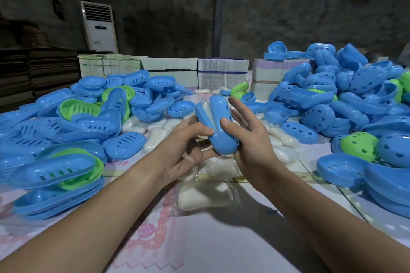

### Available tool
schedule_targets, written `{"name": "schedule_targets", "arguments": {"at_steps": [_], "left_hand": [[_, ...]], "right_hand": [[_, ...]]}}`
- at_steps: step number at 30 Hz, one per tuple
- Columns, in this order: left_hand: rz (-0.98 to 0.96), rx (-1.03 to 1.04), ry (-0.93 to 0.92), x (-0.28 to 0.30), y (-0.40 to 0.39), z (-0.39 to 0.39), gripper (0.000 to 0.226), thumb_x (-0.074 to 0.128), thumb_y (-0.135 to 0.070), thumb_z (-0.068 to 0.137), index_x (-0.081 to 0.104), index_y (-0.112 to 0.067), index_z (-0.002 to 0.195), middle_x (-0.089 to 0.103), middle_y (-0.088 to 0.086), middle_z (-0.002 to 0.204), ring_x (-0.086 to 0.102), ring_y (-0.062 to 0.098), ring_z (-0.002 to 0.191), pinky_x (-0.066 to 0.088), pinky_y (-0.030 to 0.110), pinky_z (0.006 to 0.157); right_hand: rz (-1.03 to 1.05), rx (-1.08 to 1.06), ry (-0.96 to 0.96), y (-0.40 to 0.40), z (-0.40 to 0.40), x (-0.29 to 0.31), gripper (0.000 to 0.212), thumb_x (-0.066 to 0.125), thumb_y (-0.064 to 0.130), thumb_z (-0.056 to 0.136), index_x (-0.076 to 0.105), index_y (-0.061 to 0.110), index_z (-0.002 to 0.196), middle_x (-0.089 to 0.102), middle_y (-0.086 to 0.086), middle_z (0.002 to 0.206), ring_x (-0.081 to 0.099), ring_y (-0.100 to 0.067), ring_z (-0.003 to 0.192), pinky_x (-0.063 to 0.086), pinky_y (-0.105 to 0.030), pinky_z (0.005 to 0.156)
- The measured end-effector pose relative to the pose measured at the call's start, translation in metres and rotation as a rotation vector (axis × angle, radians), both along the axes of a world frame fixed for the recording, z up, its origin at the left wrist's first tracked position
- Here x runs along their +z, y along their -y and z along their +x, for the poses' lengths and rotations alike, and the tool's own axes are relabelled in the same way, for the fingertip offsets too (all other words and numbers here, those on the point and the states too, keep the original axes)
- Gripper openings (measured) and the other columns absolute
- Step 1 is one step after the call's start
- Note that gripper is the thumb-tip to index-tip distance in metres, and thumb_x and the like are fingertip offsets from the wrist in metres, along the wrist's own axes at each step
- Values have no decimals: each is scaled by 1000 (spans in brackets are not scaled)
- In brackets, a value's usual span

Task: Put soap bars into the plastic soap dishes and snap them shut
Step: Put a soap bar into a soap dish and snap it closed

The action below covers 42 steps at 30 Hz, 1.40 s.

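I hold one blue soap dish (218,126) up on edge between my two hands, above the middle of the table (221,248). My left hand (184,150) pinches its near side with the thumb curled onto the shell; my right hand (248,137) cups it from the far side, thumb on the shell and fingers spread fairly straight. The two halves gape at the top with something pale showing in the gap, so I judge a soap bar is inside and the snap not yet made.

Little seems done, though I cannot tell whether any piled dish is already filled. To my left lies a heap of slotted halves (66,121), blue and green; to my right a taller heap of heart-holed halves (346,95). Wrapped soap bars (206,197) lie just beneath my hands and back toward the stacked paper bundles (221,70).

Open room is a narrow lane between the heaps; the bare cloth nearest me is the freest spot for setting down. The right heap crowds my forearm and could slide
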<state>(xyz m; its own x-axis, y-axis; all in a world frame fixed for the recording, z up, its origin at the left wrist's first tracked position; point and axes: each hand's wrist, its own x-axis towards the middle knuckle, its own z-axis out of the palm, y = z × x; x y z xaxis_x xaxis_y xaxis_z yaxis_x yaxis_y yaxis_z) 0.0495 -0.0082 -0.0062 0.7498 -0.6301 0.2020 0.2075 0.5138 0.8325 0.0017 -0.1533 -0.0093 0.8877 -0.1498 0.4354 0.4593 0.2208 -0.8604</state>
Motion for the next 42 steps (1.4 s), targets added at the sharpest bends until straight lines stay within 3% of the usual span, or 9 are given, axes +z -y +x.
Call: {"name": "schedule_targets", "arguments": {"at_steps": [3, 9, 14, 22, 27, 35, 42], "left_hand": [[4, -5, -4, 0, -1, 0, 46, 60, 3, 72, 66, -7, 116, 72, 18, 114, 73, 31, 100, 59, 54, 88], [68, 36, 49, 2, 1, -1, 55, 62, 4, 68, 63, -7, 122, 66, 21, 121, 67, 31, 105, 60, 53, 85], [89, 33, 97, 3, 1, -2, 55, 60, 0, 72, 63, -10, 126, 70, 16, 120, 70, 26, 104, 62, 47, 80], [109, 53, 171, 1, -1, -1, 73, 73, -4, 80, 53, -34, 144, 73, 7, 110, 75, 25, 98, 62, 42, 74], [106, 34, 183, 3, -1, -3, 66, 70, -9, 84, 53, -29, 145, 71, 10, 120, 72, 26, 107, 62, 45, 78], [23, 27, 186, -2, 3, -6, 64, 67, -5, 90, 49, -27, 148, 65, 17, 135, 67, 33, 119, 61, 48, 82], [76, -11, 249, 1, -2, -4, 68, 66, -9, 88, 46, -31, 150, 66, 12, 133, 66, 31, 120, 60, 44, 84]], "right_hand": [[-10, -11, -2, -2, -1, 0, 66, 72, 21, 75, 54, 31, 138, 60, 11, 124, 69, 2, 96, 56, -20, 69], [3, -36, 2, -4, 0, -3, 64, 72, 25, 76, 55, 32, 137, 63, 7, 124, 71, -9, 97, 57, -25, 73], [-51, -17, 52, -2, 0, -3, 51, 67, 21, 83, 55, 34, 131, 74, 17, 101, 72, -12, 96, 57, -27, 76], [-38, 14, 51, 5, 1, 1, 44, 64, 18, 85, 60, 36, 124, 70, 15, 116, 70, -15, 105, 57, -26, 76], [-78, -11, 53, 8, -1, 3, 50, 65, 17, 82, 61, 34, 129, 68, 18, 120, 68, -16, 108, 57, -29, 82], [-100, -61, 89, 3, -3, 3, 49, 65, 16, 79, 60, 36, 124, 74, 17, 99, 72, -13, 95, 57, -26, 75], [-130, -91, 133, 4, -9, 7, 48, 66, 17, 79, 62, 40, 121, 71, 15, 113, 70, -21, 102, 57, -29, 76]]}}
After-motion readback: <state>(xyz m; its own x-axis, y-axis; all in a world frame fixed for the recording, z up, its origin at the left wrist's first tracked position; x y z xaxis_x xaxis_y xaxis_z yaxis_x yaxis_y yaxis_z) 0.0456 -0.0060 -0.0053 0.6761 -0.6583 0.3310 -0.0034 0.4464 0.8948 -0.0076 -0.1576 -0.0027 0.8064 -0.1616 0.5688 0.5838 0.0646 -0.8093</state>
